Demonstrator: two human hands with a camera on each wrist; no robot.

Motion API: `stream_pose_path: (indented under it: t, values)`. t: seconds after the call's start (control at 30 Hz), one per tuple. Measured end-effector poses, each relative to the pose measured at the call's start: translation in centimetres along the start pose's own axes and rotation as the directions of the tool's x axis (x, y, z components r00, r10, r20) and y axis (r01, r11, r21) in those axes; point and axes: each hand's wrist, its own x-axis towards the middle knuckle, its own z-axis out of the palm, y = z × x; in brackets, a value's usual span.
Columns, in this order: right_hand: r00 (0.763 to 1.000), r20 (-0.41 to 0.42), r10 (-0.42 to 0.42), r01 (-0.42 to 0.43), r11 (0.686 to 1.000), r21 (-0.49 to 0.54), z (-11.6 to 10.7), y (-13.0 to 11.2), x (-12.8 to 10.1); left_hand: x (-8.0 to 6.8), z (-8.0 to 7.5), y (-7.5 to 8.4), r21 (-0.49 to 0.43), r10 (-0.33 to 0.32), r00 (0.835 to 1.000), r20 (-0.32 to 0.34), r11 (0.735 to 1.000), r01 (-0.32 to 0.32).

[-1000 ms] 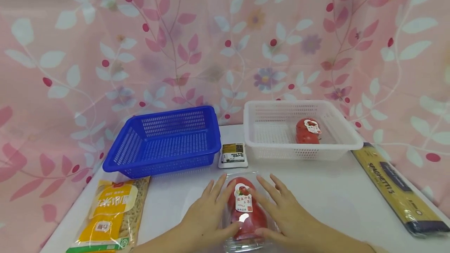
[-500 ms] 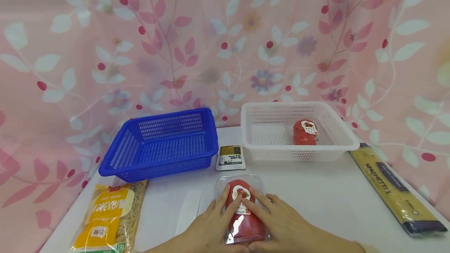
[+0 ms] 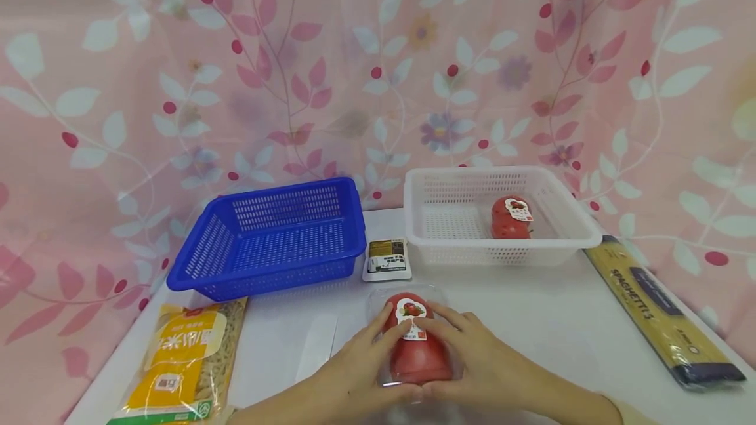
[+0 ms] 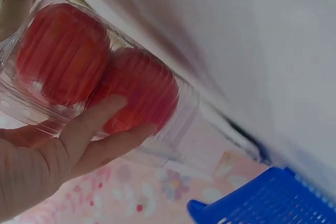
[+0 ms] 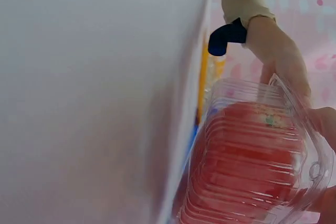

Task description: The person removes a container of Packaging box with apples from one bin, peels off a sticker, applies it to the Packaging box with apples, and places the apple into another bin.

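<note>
A clear plastic box of red fruit [image 3: 420,356] with a white label is at the front middle in the head view. My left hand [image 3: 359,367] holds its left side and my right hand [image 3: 485,364] its right side. The fingers lie over the lid, and the thumbs meet at the near end. In the left wrist view two round red fruits [image 4: 137,90] show through the ribbed plastic, with left-hand fingers [image 4: 97,121] across it. From the right wrist the ribbed underside of the box [image 5: 247,156] is visible, apart from the white table.
Behind stand a blue basket [image 3: 283,277] and a white basket [image 3: 455,251] holding another red fruit pack [image 3: 509,223]. Between them lies a small packet [image 3: 386,261]. A yellow pasta bag [image 3: 183,359] is at left, a spaghetti pack [image 3: 661,313] at right.
My hands have closed in from both sides of the box, their thumbs coming together at its near end. The box's near end has risen, and the box now looks slightly lifted.
</note>
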Motion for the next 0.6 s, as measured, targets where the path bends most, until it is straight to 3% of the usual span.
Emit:
stream_pose_path:
  t: [0.23,0.43,0.6]
  values:
    - [0.999,-0.035,-0.007,0.007,1.0,0.005,-4.5,-0.1,1.8,2.4,-4.0,1.1,-0.103,-0.004,0.998,-0.065,0.995,-0.003]
    - [0.999,-0.013,0.034,-0.033,0.998,0.056,-8.9,0.7,4.6,6.3,-7.1,1.7,-0.166,0.024,0.983,-0.18,0.985,-0.054]
    - [1.0,-0.007,0.027,-0.027,0.999,0.036,-11.6,2.2,6.4,9.3,-8.4,1.7,-0.176,0.034,0.979,-0.202,0.982,-0.071]
